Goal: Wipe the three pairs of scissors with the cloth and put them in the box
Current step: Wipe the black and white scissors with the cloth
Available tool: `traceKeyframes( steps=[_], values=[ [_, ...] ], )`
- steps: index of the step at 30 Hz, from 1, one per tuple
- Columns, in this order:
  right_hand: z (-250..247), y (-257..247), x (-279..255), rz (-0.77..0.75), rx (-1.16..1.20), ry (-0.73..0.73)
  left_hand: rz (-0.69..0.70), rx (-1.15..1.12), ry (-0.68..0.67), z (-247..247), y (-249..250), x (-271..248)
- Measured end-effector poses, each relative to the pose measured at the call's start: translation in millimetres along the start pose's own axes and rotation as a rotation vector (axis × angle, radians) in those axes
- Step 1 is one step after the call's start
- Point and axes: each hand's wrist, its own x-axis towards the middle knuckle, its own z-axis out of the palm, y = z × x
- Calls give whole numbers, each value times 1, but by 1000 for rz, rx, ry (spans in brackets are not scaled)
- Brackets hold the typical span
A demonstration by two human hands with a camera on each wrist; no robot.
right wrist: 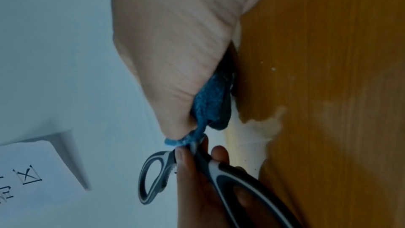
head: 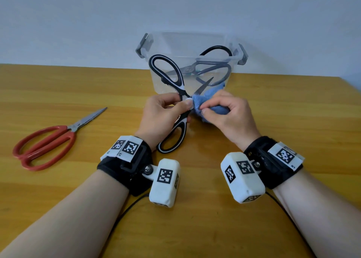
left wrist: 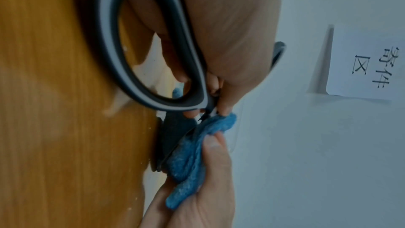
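Black-and-white scissors [head: 172, 78] are spread wide open above the table, and my left hand [head: 166, 111] grips them near the pivot. My right hand [head: 224, 113] pinches a blue cloth [head: 207, 103] wrapped around one blade, whose tip [head: 207, 84] sticks out toward the box. In the left wrist view the lower handle loop [left wrist: 153, 41] fills the frame, with the cloth [left wrist: 192, 159] under it. The right wrist view shows the cloth [right wrist: 210, 100] and the scissors [right wrist: 162, 171]. Grey scissors [head: 207, 68] lie inside the clear box [head: 154, 82]. Red-handled scissors [head: 45, 144] lie on the table at the left.
The clear box with grey latches [head: 142, 46] stands at the back of the wooden table [head: 293, 111], against a pale wall. A paper notice [left wrist: 363, 61] hangs on that wall. Cables [head: 127, 209] trail from the wrist cameras over the near table.
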Motion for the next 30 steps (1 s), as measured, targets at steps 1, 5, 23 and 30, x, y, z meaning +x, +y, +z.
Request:
traceKeyframes(
  steps=[1, 5, 23, 30],
  values=[
    [0, 1, 0, 26, -12, 14, -4, -19, 25, 0, 0, 0],
    [-2, 5, 0, 167, -158, 103, 7, -134, 148, 1, 3, 0],
    [-5, -9, 1, 197, 392, -117, 408, -5, 187, 4, -4, -4],
    [-3, -13, -1, 167, 343, -200, 446, 367, 147, 6, -11, 0]
  ],
)
